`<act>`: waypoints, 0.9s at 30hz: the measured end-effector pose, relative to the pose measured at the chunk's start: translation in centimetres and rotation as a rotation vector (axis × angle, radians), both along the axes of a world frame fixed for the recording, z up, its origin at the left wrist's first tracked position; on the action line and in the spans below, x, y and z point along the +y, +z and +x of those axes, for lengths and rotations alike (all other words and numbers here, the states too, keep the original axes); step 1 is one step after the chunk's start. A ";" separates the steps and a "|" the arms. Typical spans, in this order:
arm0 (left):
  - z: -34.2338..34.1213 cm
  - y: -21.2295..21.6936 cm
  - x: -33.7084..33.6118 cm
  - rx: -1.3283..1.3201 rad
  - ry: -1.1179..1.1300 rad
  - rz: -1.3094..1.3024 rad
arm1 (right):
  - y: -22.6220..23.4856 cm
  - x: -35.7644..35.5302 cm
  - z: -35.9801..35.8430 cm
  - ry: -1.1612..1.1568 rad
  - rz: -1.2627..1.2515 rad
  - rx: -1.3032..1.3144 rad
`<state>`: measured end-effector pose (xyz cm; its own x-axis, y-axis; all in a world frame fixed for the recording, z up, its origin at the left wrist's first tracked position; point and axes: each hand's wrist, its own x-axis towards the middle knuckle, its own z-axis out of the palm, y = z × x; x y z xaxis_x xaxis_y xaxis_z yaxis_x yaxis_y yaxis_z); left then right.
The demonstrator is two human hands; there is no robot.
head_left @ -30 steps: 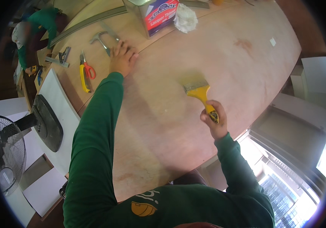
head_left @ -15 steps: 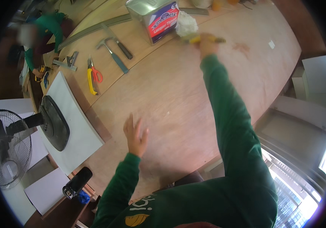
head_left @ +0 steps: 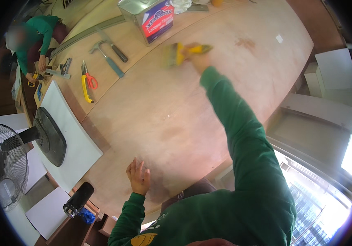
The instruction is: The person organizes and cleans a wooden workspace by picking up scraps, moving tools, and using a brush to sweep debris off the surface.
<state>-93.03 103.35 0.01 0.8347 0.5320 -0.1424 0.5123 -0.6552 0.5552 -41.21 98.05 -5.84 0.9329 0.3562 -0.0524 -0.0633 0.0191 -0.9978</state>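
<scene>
My right hand (head_left: 195, 52), arm stretched out, is closed round the yellow handle of a wide flat brush (head_left: 179, 54). Its bristles are smeared by motion over the wooden tabletop (head_left: 163, 123), just in front of a rectangular metal can (head_left: 158, 20) with a blue and red label. Close to my body, my left hand (head_left: 138, 176) is spread over the near part of the tabletop and holds nothing. Whether its palm touches the wood I cannot tell. Pale, dusty-looking patches show on the wood between my hands.
Left of the can lie a claw hammer (head_left: 109, 63), red-handled scissors (head_left: 92, 81) and a yellow cutter (head_left: 87, 91). A white panel (head_left: 79, 151) bears the black base of a fan (head_left: 8, 164). A black bottle (head_left: 79, 199) is at lower left. Another person (head_left: 42, 30) works at far left.
My right hand has swept the brush leftward and slightly nearer, away from the white crumpled material by the can. My left hand has drawn back toward my body. The view has shifted a little.
</scene>
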 end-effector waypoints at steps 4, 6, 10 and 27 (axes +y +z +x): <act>-1.8 1.1 0.8 0.051 0.002 0.027 | -1.4 -13.9 13.2 -0.341 -0.149 0.175; -4.8 1.9 0.5 0.102 0.042 0.042 | 2.8 -21.7 17.1 -0.469 -0.898 -0.189; -11.4 2.7 -1.4 0.177 0.118 0.043 | 6.8 -26.3 17.6 -0.334 -1.064 -0.232; -19.9 14.7 -5.7 0.019 0.502 0.212 | 3.7 2.9 -43.7 1.175 0.409 0.413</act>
